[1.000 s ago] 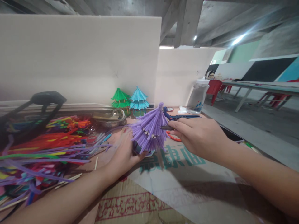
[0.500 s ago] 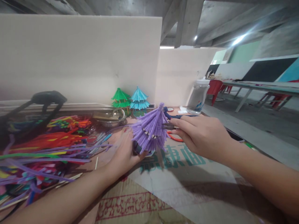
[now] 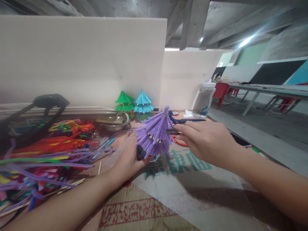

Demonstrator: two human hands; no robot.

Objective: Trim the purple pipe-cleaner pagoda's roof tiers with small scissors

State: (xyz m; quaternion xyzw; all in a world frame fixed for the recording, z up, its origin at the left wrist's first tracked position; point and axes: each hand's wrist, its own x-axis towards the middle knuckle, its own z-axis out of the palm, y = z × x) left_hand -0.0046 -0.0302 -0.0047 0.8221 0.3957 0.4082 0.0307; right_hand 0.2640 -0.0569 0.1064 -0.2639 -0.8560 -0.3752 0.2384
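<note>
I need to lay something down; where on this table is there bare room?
The widest free patch is the near part of the printed covering, between the left forearm and right forearm, in front of the purple model. Crowded: the left, with pipe cleaners and sticks; behind the purple model, with the metal bowl, green model and blue model.

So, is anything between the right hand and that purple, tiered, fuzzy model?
Only the dark, narrow-tipped tool in the right hand lies between it and the purple, tiered, fuzzy model; the tip overlaps the model's right side in view. Nothing visible blocks the way.
</note>
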